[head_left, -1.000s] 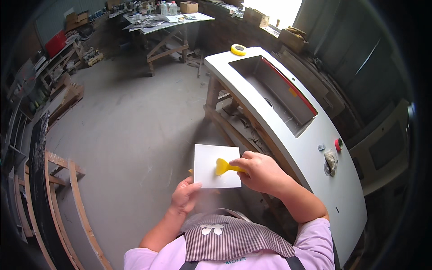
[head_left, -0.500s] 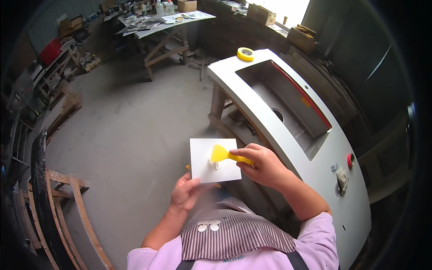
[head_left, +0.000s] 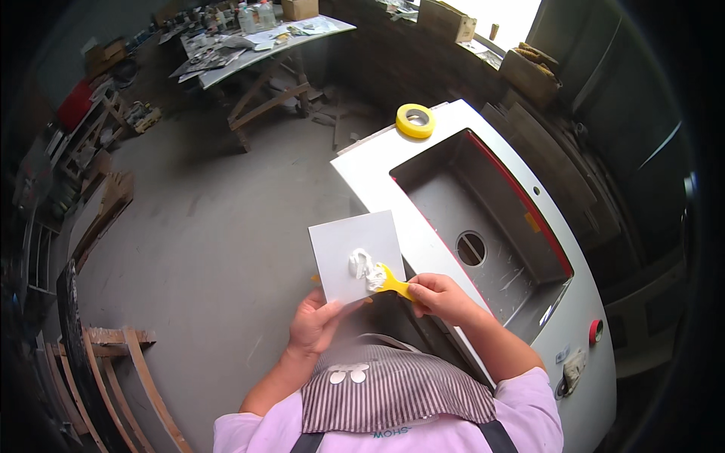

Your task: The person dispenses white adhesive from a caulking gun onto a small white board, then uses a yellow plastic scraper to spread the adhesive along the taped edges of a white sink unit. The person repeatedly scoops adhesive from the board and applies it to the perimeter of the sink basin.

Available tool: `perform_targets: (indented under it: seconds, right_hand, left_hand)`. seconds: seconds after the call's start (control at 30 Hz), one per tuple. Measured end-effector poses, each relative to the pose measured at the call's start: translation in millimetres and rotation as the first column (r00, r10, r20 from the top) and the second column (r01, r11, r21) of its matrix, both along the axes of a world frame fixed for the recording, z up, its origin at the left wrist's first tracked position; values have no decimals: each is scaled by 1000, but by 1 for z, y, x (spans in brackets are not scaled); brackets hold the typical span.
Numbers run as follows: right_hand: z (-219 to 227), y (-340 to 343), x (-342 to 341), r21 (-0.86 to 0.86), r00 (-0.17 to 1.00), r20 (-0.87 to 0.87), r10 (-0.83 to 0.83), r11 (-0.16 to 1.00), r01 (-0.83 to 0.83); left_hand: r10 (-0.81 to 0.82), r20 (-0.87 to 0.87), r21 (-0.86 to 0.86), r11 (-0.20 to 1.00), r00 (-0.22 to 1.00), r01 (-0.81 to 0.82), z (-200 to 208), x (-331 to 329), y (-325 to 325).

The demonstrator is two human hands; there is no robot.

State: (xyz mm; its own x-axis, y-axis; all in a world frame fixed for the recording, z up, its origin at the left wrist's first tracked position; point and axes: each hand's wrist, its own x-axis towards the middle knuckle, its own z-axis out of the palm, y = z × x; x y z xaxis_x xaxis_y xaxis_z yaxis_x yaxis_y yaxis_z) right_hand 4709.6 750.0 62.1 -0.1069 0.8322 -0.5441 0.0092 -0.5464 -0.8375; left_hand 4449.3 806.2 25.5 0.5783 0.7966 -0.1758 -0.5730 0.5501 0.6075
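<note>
My left hand (head_left: 313,321) grips a flat white board (head_left: 336,238) by its lower left corner, thumb on top and fingers hidden underneath. Thick white paste (head_left: 361,263) is smeared across the middle of the board. Between the thumb and fingers of my right hand (head_left: 442,297) is the handle of a small yellow putty knife (head_left: 393,282). Its blade touches the board's right part, with a lump of paste on it. The near edge of a white countertop (head_left: 370,170) runs close beyond the board on the right.
A grey sink (head_left: 468,204) is set in the countertop, with red tape along its edge. A yellow tape roll (head_left: 415,121) lies at the far corner; a red tape roll (head_left: 596,331) and crumpled cloth (head_left: 574,370) lie at right. Wooden frames (head_left: 143,377) stand left, a cluttered table (head_left: 264,45) behind.
The putty knife has swung down to the board's lower right, and the paste is spread wider. The board has tilted. My view has shifted nearer the countertop and sink.
</note>
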Motion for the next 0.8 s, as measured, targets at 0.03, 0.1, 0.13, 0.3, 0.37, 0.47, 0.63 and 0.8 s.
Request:
perform_targets:
  seconds: [0.03,0.1,0.13,0.3,0.37,0.47,0.63,0.8]
  right_hand:
    - [-2,8,0,-32,999,-23,-26,999,26]
    - [-2,21,-5,-60,996,-36,-80,995,77]
    - [-5,24,-5,-62,990,-85,-113,992,108]
    - [1,56,-20,-222,821,-397,-410,911,347]
    - [11,77,-20,-199,777,-489,-395,919,342]
    - [6,82,1,49,932,-354,74,997,-61]
    - [-35,68,42,-38,914,50,-402,914,404]
    - [-43,115,34,223,775,-62,-628,748,625]
  left_hand:
    - [-8,-19,2,1000,1000,8,-2,8,9]
    - [-33,-59,22,999,998,34,-5,25,29]
    - [-36,-70,22,999,997,38,-4,37,39]
    - [-98,-150,3,995,984,99,-23,81,73]
    - [-146,-142,-102,986,979,133,-32,93,93]
    - [-203,3,-193,961,979,199,-27,112,126]
    - [-429,91,-361,827,899,431,-13,133,194]
    - [-654,161,-383,649,739,658,-14,142,250]
